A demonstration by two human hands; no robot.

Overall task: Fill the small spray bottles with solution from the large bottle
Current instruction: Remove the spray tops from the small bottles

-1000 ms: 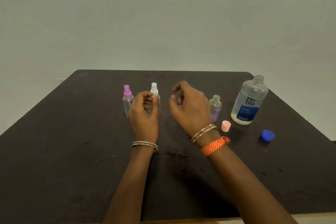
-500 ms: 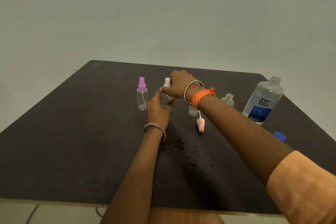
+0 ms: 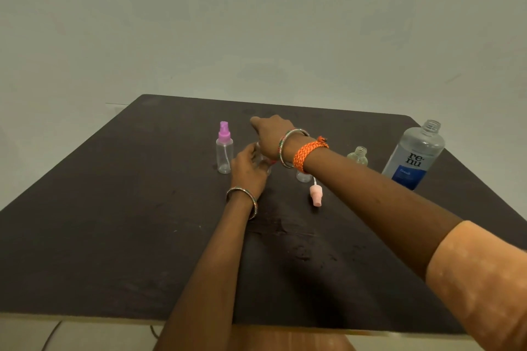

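Both hands meet over one small clear bottle [image 3: 263,161] just past the middle of the dark surface [image 3: 114,222]. The left hand [image 3: 248,171] curls round its body from the 6 o'clock side, and the right hand [image 3: 272,134] reaches across from 3 o'clock and covers its top, so I cannot tell whether those fingers grip the spray head or only rest on it. It looks like the head is being unscrewed. The likeliest trouble is at the right forearm: it passes directly over a second small bottle [image 3: 302,176] and the loose pink head [image 3: 316,194], whose dip tube points back at that bottle. A drop of the wrist on the way back could tip the bottle or flick the head away. An open small bottle [image 3: 358,157] stands at 2 o'clock of the hands, and the big bottle [image 3: 413,155] stands uncapped further toward 3 o'clock, near the right edge. A careless sweep of the arm toward it could knock it over and spill the solution. The purple-topped bottle [image 3: 224,148] stands just at 9 o'clock of the left hand, close enough for a knuckle to topple it while twisting. These bottles look light and narrow, so a loose left grip could let the body spin instead of the head coming free.
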